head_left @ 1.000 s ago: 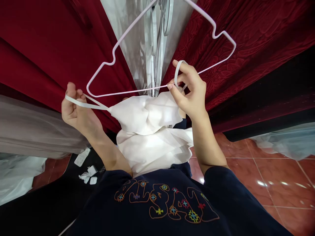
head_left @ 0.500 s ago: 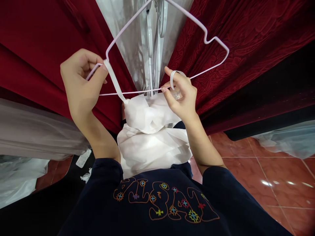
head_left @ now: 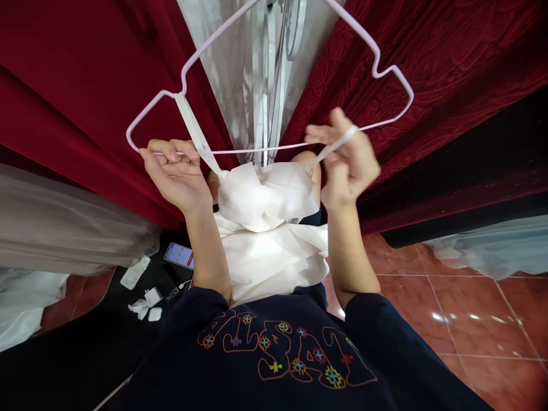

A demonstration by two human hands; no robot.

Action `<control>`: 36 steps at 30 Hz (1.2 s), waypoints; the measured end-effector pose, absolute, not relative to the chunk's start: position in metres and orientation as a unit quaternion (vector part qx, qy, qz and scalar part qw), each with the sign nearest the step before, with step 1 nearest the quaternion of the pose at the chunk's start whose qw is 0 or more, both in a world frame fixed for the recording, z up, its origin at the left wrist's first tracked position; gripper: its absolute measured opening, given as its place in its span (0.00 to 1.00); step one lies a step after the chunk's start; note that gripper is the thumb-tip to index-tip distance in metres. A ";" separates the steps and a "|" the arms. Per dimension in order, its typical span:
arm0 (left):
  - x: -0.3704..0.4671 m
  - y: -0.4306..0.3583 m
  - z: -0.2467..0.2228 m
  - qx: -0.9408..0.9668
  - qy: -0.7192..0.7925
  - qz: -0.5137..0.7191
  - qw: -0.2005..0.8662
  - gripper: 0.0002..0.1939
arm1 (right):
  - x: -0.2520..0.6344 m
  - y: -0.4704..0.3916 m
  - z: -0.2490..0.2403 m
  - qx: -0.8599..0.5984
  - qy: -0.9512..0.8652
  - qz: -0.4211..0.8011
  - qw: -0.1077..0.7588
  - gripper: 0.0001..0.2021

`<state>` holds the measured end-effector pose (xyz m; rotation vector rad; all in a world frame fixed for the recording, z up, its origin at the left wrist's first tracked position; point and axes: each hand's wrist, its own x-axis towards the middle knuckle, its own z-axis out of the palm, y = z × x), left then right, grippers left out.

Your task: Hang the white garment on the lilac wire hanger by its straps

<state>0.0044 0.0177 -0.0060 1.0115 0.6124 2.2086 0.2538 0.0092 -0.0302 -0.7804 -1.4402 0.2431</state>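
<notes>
One gathered white fabric garment [head_left: 265,197] lay on the lap [head_left: 317,182], one of its two flat white straps [head_left: 191,123] looped over one pale-pink wire hanger [head_left: 265,149]. The left hand [head_left: 182,177] clasped the hanger; the other strap hooked the blurred right hand [head_left: 349,165], its grip unclear. The left forearm [head_left: 209,245] partly hid one lit phone [head_left: 177,255].

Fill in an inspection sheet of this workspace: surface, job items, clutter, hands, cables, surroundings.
Surface: black surface at the left, with small items on it.
Job items: pale lilac hanger; white garment across the lap; left strap in the hanger's left notch, right strap not in the right notch.
Clutter: lit smartphone, white power adapter, crumpled white wrapping.
Left hand: fingers curled around the hanger's lower bar.
Right hand: motion-blurred, fingers spread, right strap across them.
Cables: white cable end near the smartphone.
Surroundings: dark red curtains, reddish tiled floor.
</notes>
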 end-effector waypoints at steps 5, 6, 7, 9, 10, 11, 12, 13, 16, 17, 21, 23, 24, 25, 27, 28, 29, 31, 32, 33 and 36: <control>-0.023 0.026 0.004 0.402 0.274 0.795 0.362 0.24 | 0.325 0.041 -0.035 -0.241 -0.467 -0.031 0.850 0.22; -0.026 0.025 0.006 0.400 0.280 0.791 0.368 0.24 | 0.343 0.049 -0.038 -0.255 -0.449 -0.040 0.855 0.19; -0.027 0.025 0.008 0.396 0.282 0.790 0.374 0.24 | 0.359 0.057 -0.040 -0.290 -0.445 -0.015 0.847 0.15; -0.027 0.023 0.009 0.388 0.278 0.790 0.383 0.24 | 0.381 0.067 -0.042 -0.313 -0.449 0.023 0.837 0.11; -0.026 0.022 0.008 0.385 0.274 0.791 0.389 0.24 | 0.386 0.071 -0.040 -0.311 -0.461 0.050 0.830 0.10; -0.025 0.022 0.007 0.384 0.268 0.790 0.396 0.24 | 0.388 0.072 -0.037 -0.300 -0.476 0.073 0.824 0.09; -0.024 0.022 0.006 0.384 0.262 0.788 0.403 0.23 | 0.387 0.073 -0.032 -0.284 -0.487 0.089 0.821 0.08; -0.024 0.022 0.004 0.383 0.258 0.787 0.409 0.23 | 0.385 0.074 -0.026 -0.269 -0.495 0.102 0.820 0.07; -0.024 0.024 0.000 0.376 0.251 0.788 0.419 0.20 | 0.383 0.072 -0.010 -0.249 -0.482 0.118 0.831 0.06; -0.025 0.025 -0.001 0.377 0.253 0.787 0.419 0.19 | 0.385 0.071 -0.007 -0.245 -0.471 0.123 0.838 0.06; -0.026 0.026 -0.004 0.401 0.278 0.774 0.405 0.23 | 0.395 0.060 -0.008 -0.241 -0.450 0.179 0.841 0.06; -0.027 0.026 -0.004 0.408 0.282 0.771 0.399 0.23 | 0.396 0.055 -0.012 -0.244 -0.470 0.202 0.824 0.05; -0.027 0.026 -0.004 0.410 0.279 0.772 0.398 0.22 | 0.395 0.054 -0.012 -0.247 -0.485 0.205 0.814 0.10; -0.026 0.027 -0.004 0.411 0.275 0.774 0.397 0.21 | 0.392 0.053 -0.012 -0.249 -0.502 0.201 0.804 0.16; -0.025 0.027 -0.004 0.405 0.267 0.783 0.389 0.21 | 0.383 0.053 -0.008 -0.263 -0.536 0.181 0.781 0.26; -0.024 0.028 -0.003 0.401 0.267 0.786 0.387 0.21 | 0.377 0.054 -0.004 -0.273 -0.555 0.167 0.768 0.27; -0.023 0.028 -0.003 0.394 0.269 0.789 0.386 0.22 | 0.372 0.055 0.001 -0.284 -0.577 0.153 0.750 0.27; -0.022 0.027 -0.002 0.381 0.274 0.792 0.390 0.23 | 0.360 0.056 0.012 -0.311 -0.626 0.129 0.704 0.24; -0.021 0.026 -0.001 0.376 0.276 0.793 0.393 0.23 | 0.355 0.056 0.018 -0.328 -0.646 0.119 0.679 0.22; -0.021 0.025 -0.001 0.373 0.276 0.794 0.393 0.23 | 0.351 0.057 0.024 -0.347 -0.661 0.111 0.656 0.21; -0.020 0.022 0.001 0.385 0.283 0.789 0.386 0.24 | 0.344 0.061 0.037 -0.394 -0.681 0.094 0.610 0.21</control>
